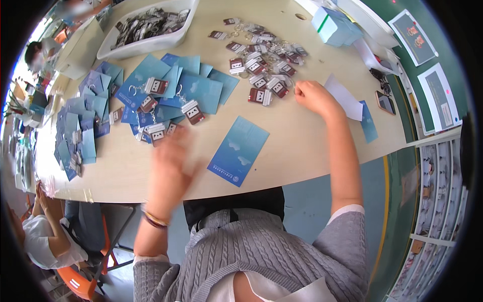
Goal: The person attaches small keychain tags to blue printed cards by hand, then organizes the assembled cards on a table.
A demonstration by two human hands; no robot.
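"Head view: where is the person's left hand (173,156)?"

"Over the near part of the table (282,168), to the left of a single blue card (238,151) that lies flat near the edge."

"Is that hand gripping something?"

"Motion blurs its fingers, so one cannot tell whether they are spread or pinching. Nearest to it is a brown-and-white keychain (156,132), one of several lying on overlapping blue cards (204,90). Whether skin meets keychain is unclear as well."

"And the right hand (316,98)?"

"Curled, with the fingers drawn in together; what they may enclose is hidden. It sits just beside the heap of keychains (255,66), at the heap's near right side. A white sheet (343,95) lies to the right of that hand, partly over another blue card (369,125), and a phone (385,102) lies beyond."

"What else is on the table?"

"At the far side, a white bin (156,44) full of more keychains. Farther left, a second spread of cards (88,143) has keychains lying among it."
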